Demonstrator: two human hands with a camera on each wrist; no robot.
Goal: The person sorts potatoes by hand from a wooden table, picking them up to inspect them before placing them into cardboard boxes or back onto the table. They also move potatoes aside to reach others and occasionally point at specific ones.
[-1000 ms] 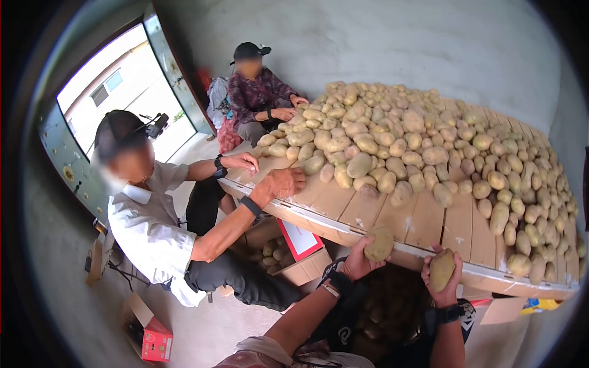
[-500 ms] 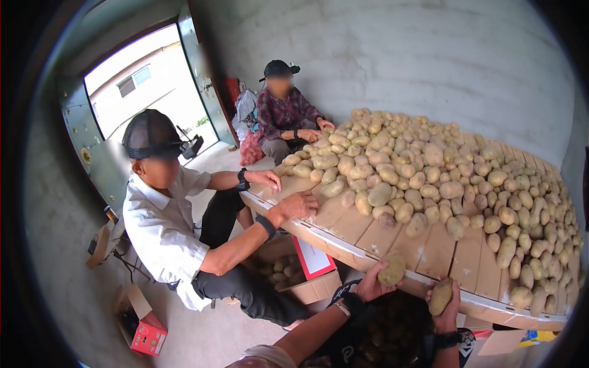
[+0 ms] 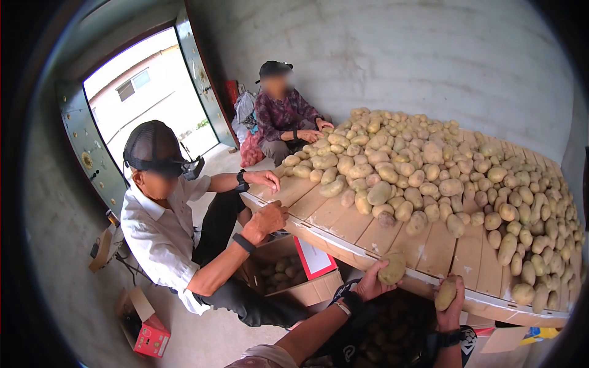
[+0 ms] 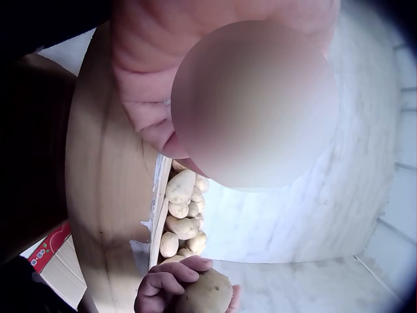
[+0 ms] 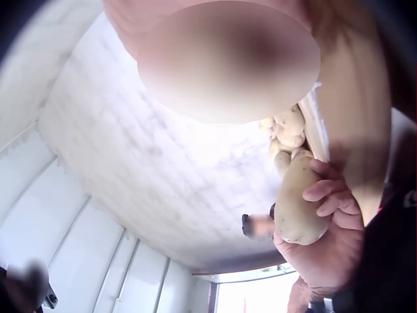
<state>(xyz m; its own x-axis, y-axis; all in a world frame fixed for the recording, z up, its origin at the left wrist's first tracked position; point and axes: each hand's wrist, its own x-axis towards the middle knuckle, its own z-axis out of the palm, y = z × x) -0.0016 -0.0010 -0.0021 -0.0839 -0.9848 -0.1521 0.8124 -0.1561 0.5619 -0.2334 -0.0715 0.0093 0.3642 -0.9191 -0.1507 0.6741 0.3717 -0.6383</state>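
My left hand [image 3: 370, 284] grips a large round potato [image 3: 393, 268] just off the table's front edge. My right hand [image 3: 453, 310] holds a smaller, longer potato [image 3: 445, 295] a little further right along that edge. In the right wrist view the left hand's fingers curl round its potato [image 5: 301, 203]. The left wrist view shows the right hand [image 4: 158, 288] with fingers bent over its own potato [image 4: 206, 292]. Beyond both hands a wide heap of potatoes [image 3: 417, 165] covers much of the slatted table [image 3: 429, 250]. Below them, several potatoes [image 3: 388, 331] lie in shadow.
On the left, a person in a white shirt [image 3: 156, 230] sits at the table corner; another person [image 3: 285, 113] sits at the far side. A cardboard box [image 3: 316, 288] of potatoes stands under the edge. A red box [image 3: 150, 334] is on the floor, and an open flap [image 3: 504, 340] lies right.
The head view has swung, shifting the scene right and down. My right hand has moved slightly right, turning its potato. The white-shirted person's near hand has drawn back toward the table's edge.
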